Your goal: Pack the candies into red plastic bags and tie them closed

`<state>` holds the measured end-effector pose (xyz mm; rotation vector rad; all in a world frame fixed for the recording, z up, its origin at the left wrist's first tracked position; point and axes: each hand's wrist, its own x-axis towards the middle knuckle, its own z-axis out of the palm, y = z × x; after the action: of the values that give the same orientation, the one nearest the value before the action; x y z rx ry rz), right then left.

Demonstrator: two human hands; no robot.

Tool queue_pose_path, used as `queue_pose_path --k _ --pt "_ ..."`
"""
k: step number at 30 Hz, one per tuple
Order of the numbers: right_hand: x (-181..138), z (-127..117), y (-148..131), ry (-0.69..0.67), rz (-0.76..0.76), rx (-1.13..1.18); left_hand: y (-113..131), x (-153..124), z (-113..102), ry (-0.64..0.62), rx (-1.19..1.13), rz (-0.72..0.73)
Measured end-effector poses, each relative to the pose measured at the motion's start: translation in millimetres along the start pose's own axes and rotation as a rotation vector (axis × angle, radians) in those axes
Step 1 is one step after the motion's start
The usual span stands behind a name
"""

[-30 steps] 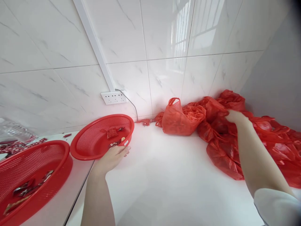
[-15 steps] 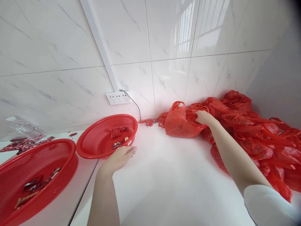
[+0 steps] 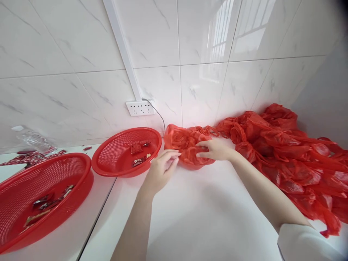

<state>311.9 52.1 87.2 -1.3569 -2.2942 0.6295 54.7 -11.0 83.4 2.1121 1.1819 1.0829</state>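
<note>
My right hand (image 3: 214,149) grips a crumpled red plastic bag (image 3: 185,145) and holds it on the white counter, just right of a round red mesh basket (image 3: 108,159). My left hand (image 3: 161,170) reaches toward the bag's near left edge, fingers apart and slightly curled, fingertips close to the plastic. The basket holds a few small red and dark wrapped pieces (image 3: 138,154).
A large heap of red plastic bags (image 3: 288,152) fills the counter's right side up to the wall. A second, bigger red mesh basket (image 3: 67,192) with wrapped pieces sits at the near left. A white socket strip (image 3: 140,108) with a cable is on the tiled wall. A clear plastic bag (image 3: 32,139) lies far left.
My right hand pulled one red bag leftward out of the heap to beside the basket. My left hand left the basket rim and moved right toward the bag.
</note>
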Motion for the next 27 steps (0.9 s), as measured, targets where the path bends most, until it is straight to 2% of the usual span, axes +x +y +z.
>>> queue_pose_path --k 1,3,6,8,13,15,17,20,21,24,25,27 --pt "-4 1 -7 -0.081 -0.045 0.033 2 0 8 -0.009 -0.023 0.016" --pt "-11 3 -19 -0.144 -0.112 0.056 1 1 23 0.007 0.030 0.003" --pt "-22 3 -37 -0.062 -0.177 0.007 -10 3 39 -0.015 0.196 -0.037" --pt "-28 1 -47 0.079 -0.188 -0.028 -22 5 46 -0.088 0.286 -0.074" --pt "-38 -12 -55 0.655 -0.008 -0.082 -48 8 53 -0.203 0.449 -0.187" --pt "-37 -17 -53 0.760 -0.013 0.018 -51 9 53 -0.195 0.458 -0.160" --pt "-35 -19 -52 0.804 -0.058 0.142 -48 8 53 -0.161 0.398 -0.113" --pt "-33 -16 -56 0.781 -0.159 0.249 -37 6 50 -0.091 0.205 -0.059" --pt "-33 -14 -59 0.718 -0.214 0.262 -32 6 49 -0.068 0.129 -0.026" --pt "-36 4 -70 0.403 -0.390 0.245 -22 5 48 -0.001 -0.069 0.056" --pt "-38 13 -72 0.328 -0.409 0.213 -22 5 49 0.018 -0.116 0.037" --pt "-39 34 -75 0.297 -0.329 0.093 -23 6 50 0.067 -0.182 -0.062"
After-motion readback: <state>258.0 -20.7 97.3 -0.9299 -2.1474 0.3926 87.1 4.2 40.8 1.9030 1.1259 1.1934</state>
